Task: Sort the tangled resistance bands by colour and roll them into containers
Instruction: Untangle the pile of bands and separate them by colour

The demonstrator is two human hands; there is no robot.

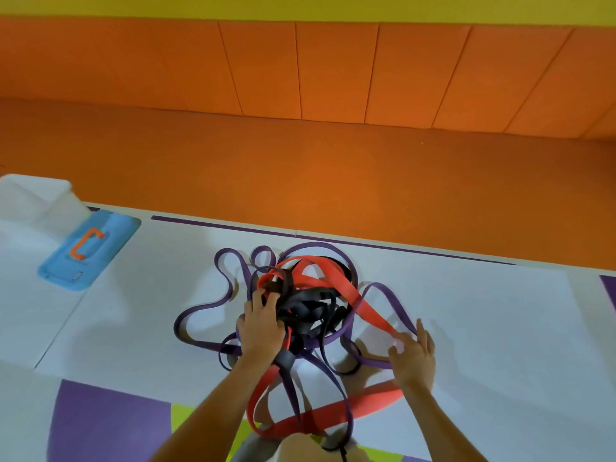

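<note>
A tangle of resistance bands lies on the white mat [483, 321] in front of me. Long purple bands [230, 291] loop out around it, red bands [333, 278] cross over the top, and black bands [310, 308] are knotted in the middle. My left hand [260, 325] rests flat on the left side of the knot, its fingertips on the black and red bands. To the right, my right hand [413, 358] lies with straight fingers on the ends of a red loop and a purple loop. More red and purple loops trail toward my lap.
A blue lid with an orange handle [90, 250] lies at the left, beside a translucent white container [33, 201]. Orange floor [300, 168] and orange wall padding lie beyond the mat's far edge. Purple and yellow-green patches mark the mat near me.
</note>
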